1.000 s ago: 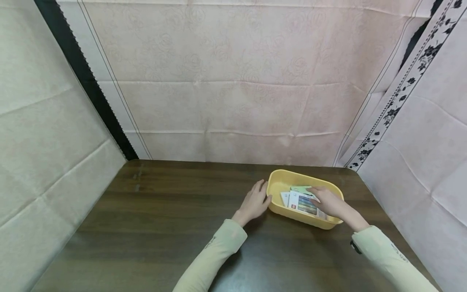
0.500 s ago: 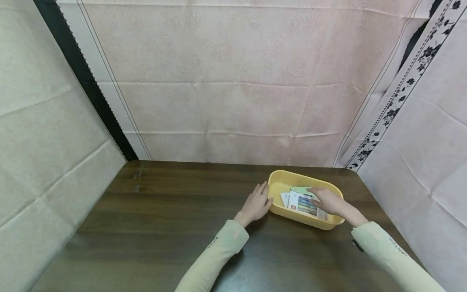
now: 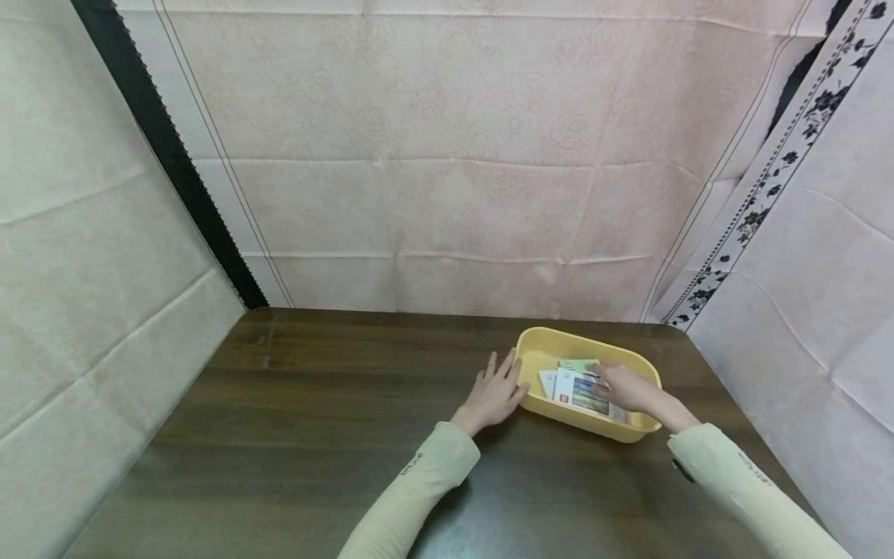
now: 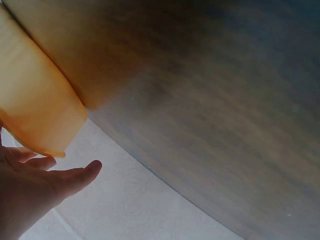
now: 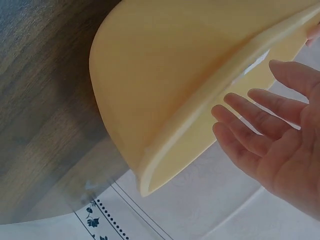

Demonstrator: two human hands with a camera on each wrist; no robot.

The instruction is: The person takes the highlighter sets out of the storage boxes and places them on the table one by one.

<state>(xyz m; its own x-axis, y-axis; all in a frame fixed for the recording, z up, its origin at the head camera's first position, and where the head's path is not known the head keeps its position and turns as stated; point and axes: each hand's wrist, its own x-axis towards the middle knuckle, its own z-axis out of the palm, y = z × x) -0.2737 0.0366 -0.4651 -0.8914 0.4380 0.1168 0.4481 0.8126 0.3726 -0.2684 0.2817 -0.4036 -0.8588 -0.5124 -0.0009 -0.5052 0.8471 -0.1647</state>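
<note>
A yellow plastic basin (image 3: pixel 580 420) stands on the table, toward its far right side. Inside it lie a flat white pack with a picture of coloured strokes (image 3: pixel 580 391), a light green pack (image 3: pixel 576 364) and a white piece (image 3: pixel 546 380) partly underneath. My left hand (image 3: pixel 491 394) is at the basin's left end, fingers spread and fingertips right at the rim. Over the packs hovers my right hand (image 3: pixel 626 387); in the right wrist view its fingers (image 5: pixel 252 122) are loosely extended above the opening, with nothing between them. Part of the packs is hidden behind that hand.
The dark wooden table (image 3: pixel 314 435) spreads left and in front of the basin. A pale cloth (image 3: pixel 433 171) hangs behind the table's far edge, and more light cloth (image 3: pixel 810 256) closes off the right side.
My left hand's fingers have spread a little wider at the basin's rim. The right hand stays almost in the same place over the packs.
</note>
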